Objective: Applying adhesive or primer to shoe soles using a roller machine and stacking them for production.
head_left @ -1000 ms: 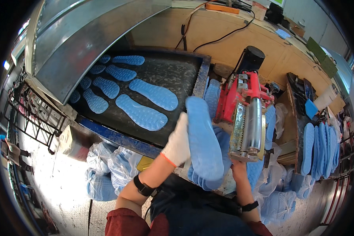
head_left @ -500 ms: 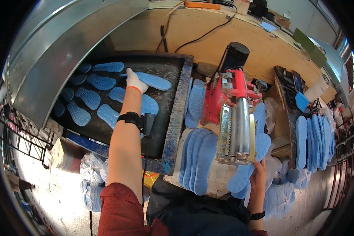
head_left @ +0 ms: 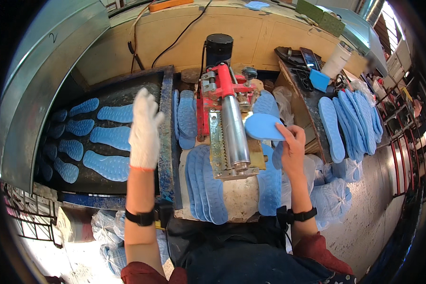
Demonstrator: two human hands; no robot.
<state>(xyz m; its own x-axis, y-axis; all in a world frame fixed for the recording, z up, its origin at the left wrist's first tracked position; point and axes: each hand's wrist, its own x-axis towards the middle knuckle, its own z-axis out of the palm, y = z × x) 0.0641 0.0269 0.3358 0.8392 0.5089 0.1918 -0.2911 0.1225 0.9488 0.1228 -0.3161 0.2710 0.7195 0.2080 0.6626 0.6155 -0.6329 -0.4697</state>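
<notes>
My left hand (head_left: 146,130), in a white glove, is over the right part of a black belt (head_left: 146,185), its fingers stretched out and nothing held. Beside it on the belt lie blue shoe insoles (head_left: 110,135) in rows, some partly covered by the glove. My bare right hand (head_left: 293,146) pinches one end of a blue insole (head_left: 261,127), raised at the right side of a red machine (head_left: 227,83) with a shiny metal roller (head_left: 235,135). Below that hand, more insoles (head_left: 268,187) lie on the worktop (head_left: 236,203).
Insoles (head_left: 206,184) overlap left of the roller. A side table (head_left: 307,102) at right holds an insole pile (head_left: 355,118), a phone (head_left: 309,57) and a white bottle (head_left: 338,57). A metal hood (head_left: 57,71) overhangs the belt. Plastic bags (head_left: 333,199) stand on the floor.
My left hand has let go of an insole on the belt and drawn back toward the belt's right edge. My right hand has raised an insole beside the machine. The view has turned right.
</notes>
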